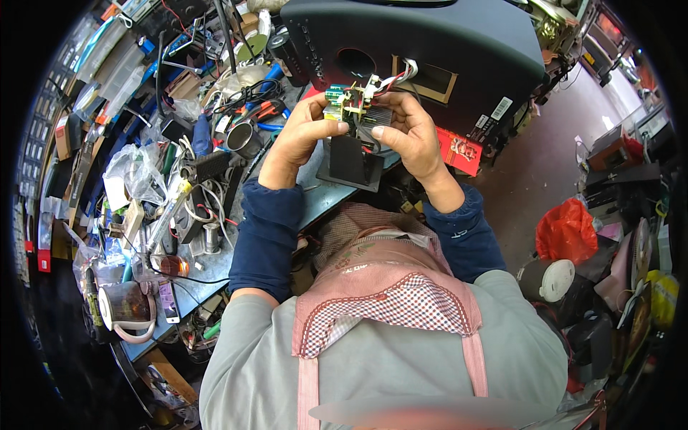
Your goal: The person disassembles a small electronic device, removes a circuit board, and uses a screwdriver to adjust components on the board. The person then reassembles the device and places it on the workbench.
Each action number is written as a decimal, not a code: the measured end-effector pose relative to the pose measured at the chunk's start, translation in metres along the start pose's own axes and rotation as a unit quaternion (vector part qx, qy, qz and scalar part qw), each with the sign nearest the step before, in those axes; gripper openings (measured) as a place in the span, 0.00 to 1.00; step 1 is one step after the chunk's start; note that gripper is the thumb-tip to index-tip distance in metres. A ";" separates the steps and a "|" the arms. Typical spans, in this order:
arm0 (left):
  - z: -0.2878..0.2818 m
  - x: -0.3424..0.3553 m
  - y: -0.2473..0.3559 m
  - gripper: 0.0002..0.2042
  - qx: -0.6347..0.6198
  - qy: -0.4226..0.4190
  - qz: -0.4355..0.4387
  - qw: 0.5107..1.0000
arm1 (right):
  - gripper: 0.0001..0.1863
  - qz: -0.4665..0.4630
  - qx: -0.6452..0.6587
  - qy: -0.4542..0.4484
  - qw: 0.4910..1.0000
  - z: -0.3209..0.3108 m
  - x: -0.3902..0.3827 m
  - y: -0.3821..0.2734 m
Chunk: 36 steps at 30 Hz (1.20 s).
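Both my hands grip a circuit board assembly (356, 104), with a green board, a finned dark heatsink and wires with white connectors. My left hand (304, 132) holds its left side, thumb across the front, and my right hand (408, 140) holds its right side, fingers curled around it. Just under it is a black plate-like metal piece (347, 165) at the workbench's front edge (319, 208). Behind it stands a large black housing (459, 50) with a round hole and a rectangular opening.
Tools, cables, a metal cup (244, 140) and a pitcher (125, 308) crowd the bench at left. A red printed card (459, 150) lies beside the housing. A red plastic bag (566, 229) and assorted items line the right side of the walkway.
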State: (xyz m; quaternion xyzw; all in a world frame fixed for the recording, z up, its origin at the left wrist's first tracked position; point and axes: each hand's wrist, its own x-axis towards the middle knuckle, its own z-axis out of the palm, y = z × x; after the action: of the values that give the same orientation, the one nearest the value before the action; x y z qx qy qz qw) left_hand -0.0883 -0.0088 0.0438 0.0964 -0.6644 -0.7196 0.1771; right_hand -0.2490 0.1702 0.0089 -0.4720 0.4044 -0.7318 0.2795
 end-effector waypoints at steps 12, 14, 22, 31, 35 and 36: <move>0.007 -0.007 -0.020 0.36 -0.056 0.059 0.063 0.995 | 0.32 -0.037 -0.009 0.028 0.999 -0.002 0.003 0.009; 0.008 -0.012 -0.014 0.45 -0.057 0.011 0.059 0.997 | 0.33 -0.055 -0.022 0.024 0.998 -0.006 0.001 0.009; 0.022 -0.018 -0.017 0.40 0.038 0.010 0.027 0.999 | 0.42 0.003 -0.018 -0.014 1.000 -0.012 -0.005 -0.002; 0.018 -0.019 -0.014 0.40 0.071 -0.015 0.028 0.997 | 0.37 0.008 -0.010 -0.016 1.000 -0.015 0.000 0.003; 0.021 -0.019 -0.012 0.39 0.101 -0.002 0.027 0.994 | 0.38 -0.011 -0.005 0.004 1.000 -0.012 -0.004 0.005; 0.022 -0.020 -0.010 0.39 0.106 0.003 0.026 0.994 | 0.38 -0.017 -0.007 0.002 1.000 -0.013 -0.004 0.007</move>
State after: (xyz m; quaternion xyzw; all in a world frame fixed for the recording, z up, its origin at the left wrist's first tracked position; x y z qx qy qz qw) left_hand -0.0798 0.0195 0.0338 0.0991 -0.7385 -0.6401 0.1870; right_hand -0.2596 0.1739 -0.0019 -0.4795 0.4020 -0.7343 0.2632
